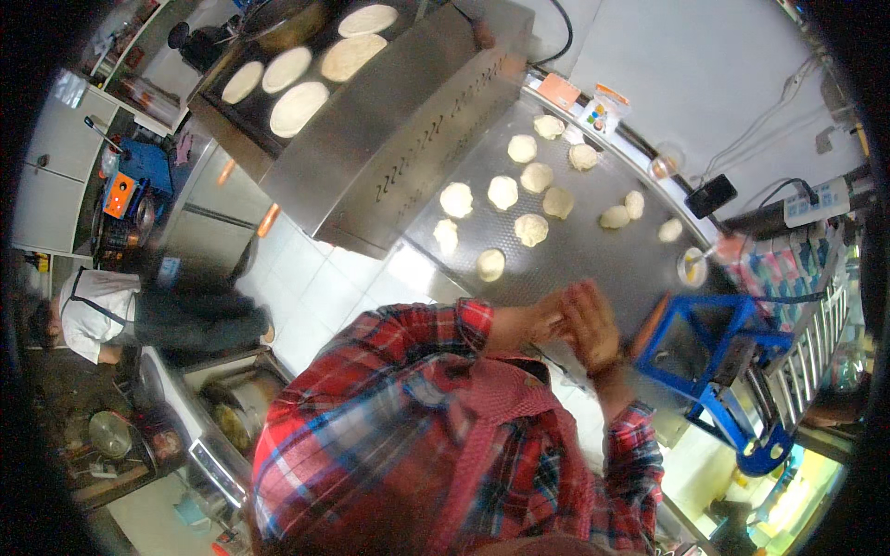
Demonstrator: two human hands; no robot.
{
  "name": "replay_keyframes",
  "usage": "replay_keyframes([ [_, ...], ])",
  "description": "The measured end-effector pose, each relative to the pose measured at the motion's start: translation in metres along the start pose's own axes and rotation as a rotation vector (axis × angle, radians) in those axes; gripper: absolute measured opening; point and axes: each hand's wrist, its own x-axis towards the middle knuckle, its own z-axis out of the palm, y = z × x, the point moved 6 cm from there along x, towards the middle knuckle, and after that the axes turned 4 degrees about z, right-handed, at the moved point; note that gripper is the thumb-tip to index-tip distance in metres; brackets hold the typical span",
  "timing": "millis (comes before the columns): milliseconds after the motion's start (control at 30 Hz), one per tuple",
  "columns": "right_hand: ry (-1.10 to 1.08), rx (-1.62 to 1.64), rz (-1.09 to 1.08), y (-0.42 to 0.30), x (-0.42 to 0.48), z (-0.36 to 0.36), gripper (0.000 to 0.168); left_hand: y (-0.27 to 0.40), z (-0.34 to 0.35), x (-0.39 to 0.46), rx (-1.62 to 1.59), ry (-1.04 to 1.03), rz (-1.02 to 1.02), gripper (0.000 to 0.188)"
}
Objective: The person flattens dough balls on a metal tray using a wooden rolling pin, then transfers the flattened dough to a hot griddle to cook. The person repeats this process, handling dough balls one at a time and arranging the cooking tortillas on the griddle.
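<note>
My left hand and my right hand are brought together in front of my chest, over the near edge of a steel worktable. Both are blurred, and whether anything lies between the palms is hidden. Beyond them, several pale dough pieces are spread over the table's textured top. Closest to my hands is a round dough piece; farther off are a dough ball and a darker one. Smaller dough lumps sit towards the right side.
Flat dough rounds lie on a dark griddle at upper left. A white bowl, a blue metal frame and a wooden stick stand right. A black phone-like device is by the wall. A person stands left.
</note>
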Motion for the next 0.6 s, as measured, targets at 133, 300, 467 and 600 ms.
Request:
replay_keyframes([
  [133, 0.713, 1.294, 1.421, 0.032, -0.027, 0.012, 0.046, -0.01, 0.001, 0.019, 0.288, 0.232, -0.035, 0.047],
  [300, 0.446, 0.538, 0.705, 0.052, -0.035, 0.031, 0.044, -0.003, 0.005, 0.021, -0.539, 0.619, -0.359, 0.047],
  [467, -0.091, 0.149, 0.218, 0.036, -0.035, 0.009, 0.058, -0.001, 0.004, -0.001, -0.016, 0.091, 0.019, 0.041],
  [600, 0.096, 0.295, 0.437, 0.049, -0.043, 0.012, 0.063, -0.055, 0.005, 0.006, -0.406, 0.249, -0.306, 0.052],
])
